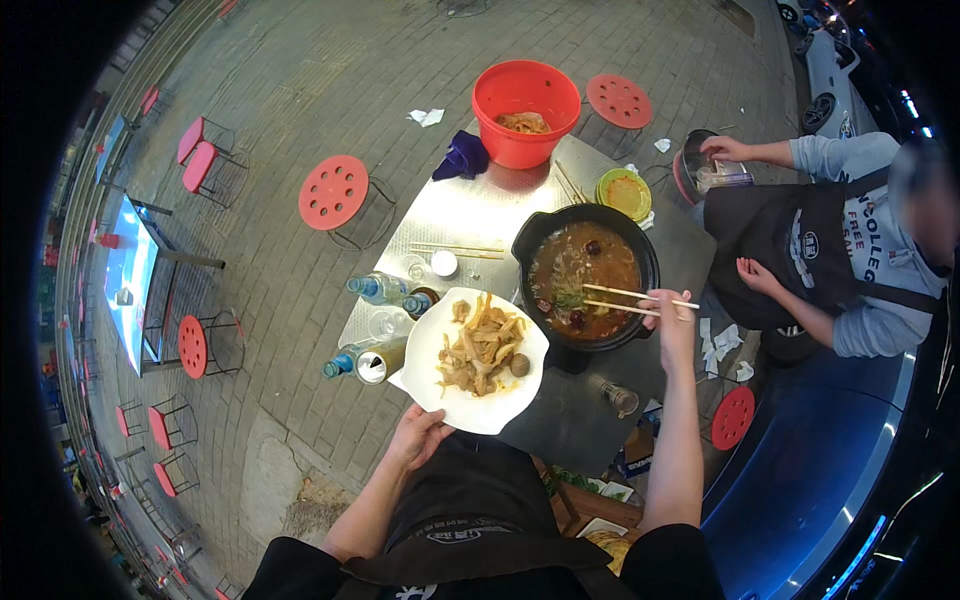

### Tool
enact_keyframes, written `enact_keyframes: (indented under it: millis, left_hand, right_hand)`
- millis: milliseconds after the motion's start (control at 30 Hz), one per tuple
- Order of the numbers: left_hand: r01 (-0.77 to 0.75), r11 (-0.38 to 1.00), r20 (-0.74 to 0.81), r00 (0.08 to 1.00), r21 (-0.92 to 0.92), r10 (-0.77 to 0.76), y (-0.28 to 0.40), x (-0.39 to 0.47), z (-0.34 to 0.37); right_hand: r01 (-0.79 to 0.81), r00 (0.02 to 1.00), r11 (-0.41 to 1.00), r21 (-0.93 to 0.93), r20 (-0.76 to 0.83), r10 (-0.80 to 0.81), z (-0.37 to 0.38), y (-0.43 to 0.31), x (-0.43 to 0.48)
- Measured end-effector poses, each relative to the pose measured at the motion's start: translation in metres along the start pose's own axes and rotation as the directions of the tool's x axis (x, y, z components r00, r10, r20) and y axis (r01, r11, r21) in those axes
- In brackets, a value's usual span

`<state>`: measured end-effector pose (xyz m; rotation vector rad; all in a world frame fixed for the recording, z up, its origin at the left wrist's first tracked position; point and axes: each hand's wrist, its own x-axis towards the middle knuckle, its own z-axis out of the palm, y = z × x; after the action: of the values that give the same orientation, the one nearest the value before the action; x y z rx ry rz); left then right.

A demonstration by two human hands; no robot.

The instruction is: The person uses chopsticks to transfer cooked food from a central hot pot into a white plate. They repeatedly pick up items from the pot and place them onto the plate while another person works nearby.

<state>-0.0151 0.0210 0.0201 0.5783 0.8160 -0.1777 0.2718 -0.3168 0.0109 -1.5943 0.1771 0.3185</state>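
Observation:
My left hand grips the near rim of a white plate, which carries cooked food in strips and pieces and a brown ball. In my right hand is a pair of wooden chopsticks; their tips reach over the black pot of brown-red broth, above green leaves. A red bucket with food scraps inside stands at the table's far corner beside a purple cloth. Stacked green plates lie just beyond the pot.
Glass bottles, a can and cups line the metal table's left edge. A toppled glass jar lies near the pot. At right, a co-worker handles a container. Red stools and a blue car surround the table.

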Motion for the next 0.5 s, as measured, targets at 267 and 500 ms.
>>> enact_keyframes:
  millis: [267, 500]
  left_hand:
    - [0.014, 0.999, 0.026, 1.000, 0.036, -0.015, 0.003, 0.000, 0.002]
    - [0.011, 0.999, 0.009, 1.000, 0.034, -0.011, 0.005, -0.003, 0.007]
  right_hand:
    - [0.024, 0.982, 0.999, 0.030, -0.189, -0.018, -0.003, 0.015, 0.023]
    - [-0.067, 0.984, 0.931, 0.358, -0.132, 0.122, 0.071, 0.068, 0.044]
